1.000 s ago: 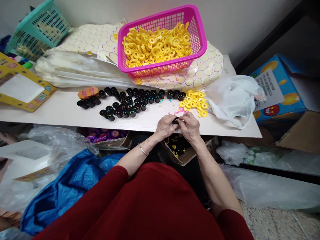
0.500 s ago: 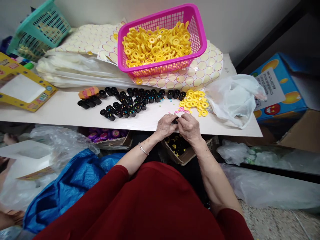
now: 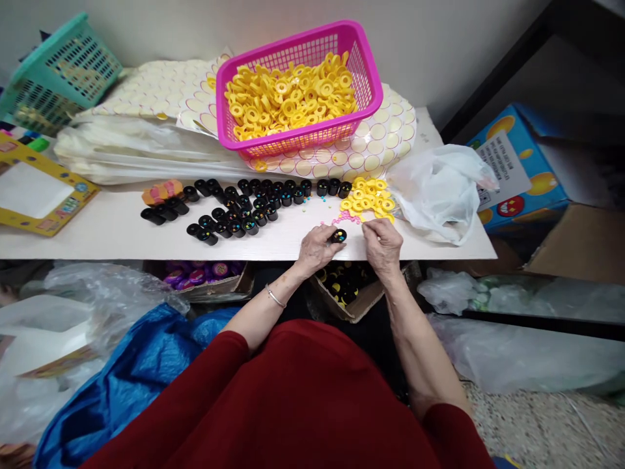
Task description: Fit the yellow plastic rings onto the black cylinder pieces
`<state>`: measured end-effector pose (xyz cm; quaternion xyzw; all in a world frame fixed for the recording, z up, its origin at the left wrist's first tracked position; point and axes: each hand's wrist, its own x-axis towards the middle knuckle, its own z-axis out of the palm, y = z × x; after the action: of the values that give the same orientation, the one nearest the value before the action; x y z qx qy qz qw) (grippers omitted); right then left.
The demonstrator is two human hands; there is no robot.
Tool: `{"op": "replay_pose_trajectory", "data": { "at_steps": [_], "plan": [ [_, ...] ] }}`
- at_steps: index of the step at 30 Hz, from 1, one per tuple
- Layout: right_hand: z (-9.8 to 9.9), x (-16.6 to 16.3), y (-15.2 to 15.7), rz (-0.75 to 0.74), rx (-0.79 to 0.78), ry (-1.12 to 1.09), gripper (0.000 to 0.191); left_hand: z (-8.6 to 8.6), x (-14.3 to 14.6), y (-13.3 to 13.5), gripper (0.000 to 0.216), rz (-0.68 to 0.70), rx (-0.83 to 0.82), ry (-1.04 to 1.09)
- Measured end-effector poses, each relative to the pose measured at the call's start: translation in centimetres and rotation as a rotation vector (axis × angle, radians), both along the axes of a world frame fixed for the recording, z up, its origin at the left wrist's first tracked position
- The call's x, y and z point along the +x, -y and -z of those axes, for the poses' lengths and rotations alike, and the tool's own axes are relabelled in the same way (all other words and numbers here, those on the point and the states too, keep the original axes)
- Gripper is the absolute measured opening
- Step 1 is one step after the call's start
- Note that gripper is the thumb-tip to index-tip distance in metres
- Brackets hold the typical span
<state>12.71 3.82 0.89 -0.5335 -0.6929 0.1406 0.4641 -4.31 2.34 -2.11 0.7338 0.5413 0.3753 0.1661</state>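
My left hand [image 3: 318, 249] grips a small black cup [image 3: 338, 236] near the front edge of the white table [image 3: 117, 228]; coloured beads show in its open top. My right hand [image 3: 383, 241] sits just right of it, fingers curled and pinched, reaching toward the small pile of yellow rings [image 3: 368, 196]; what it pinches is too small to make out. Tiny pink beads [image 3: 342, 220] lie scattered between the hands and the rings. Several more black cups [image 3: 244, 205] stand in rows to the left.
A pink basket [image 3: 297, 133] full of yellow rings rests on printed sheets at the back. A teal basket [image 3: 58, 71] stands far left, a yellow card [image 3: 53, 218] below it. A clear plastic bag [image 3: 439, 189] lies right. Under the table sits a cardboard box [image 3: 364, 306] of black parts.
My hands have come apart: the right one moved right toward the yellow rings, while the left keeps the black cup, its open top now showing. The view shifted slightly.
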Motion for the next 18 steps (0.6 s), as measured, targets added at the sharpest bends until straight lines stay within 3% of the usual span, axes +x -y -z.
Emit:
{"op": "replay_pose_trajectory", "data": {
  "at_steps": [3,6,14,18],
  "plan": [
    [1.4,2.3,-1.2,0.252,-0.002,0.001,0.017,0.1,-0.1,0.0,0.027,-0.009,0.002,0.03],
    [2.6,4.0,-2.3,0.397,-0.079,0.024,0.02,0.3,-0.2,-0.1,0.027,-0.005,0.01,0.059],
    [2.2,4.1,-4.0,0.42,-0.306,0.253,0.032,0.4,-0.2,-0.4,0.026,-0.016,-0.075,0.134],
    [1.7,4.5,-4.0,0.383,-0.281,0.16,0.028,0.5,-0.3,-0.4,0.031,-0.035,-0.106,0.196]
  ]
}}
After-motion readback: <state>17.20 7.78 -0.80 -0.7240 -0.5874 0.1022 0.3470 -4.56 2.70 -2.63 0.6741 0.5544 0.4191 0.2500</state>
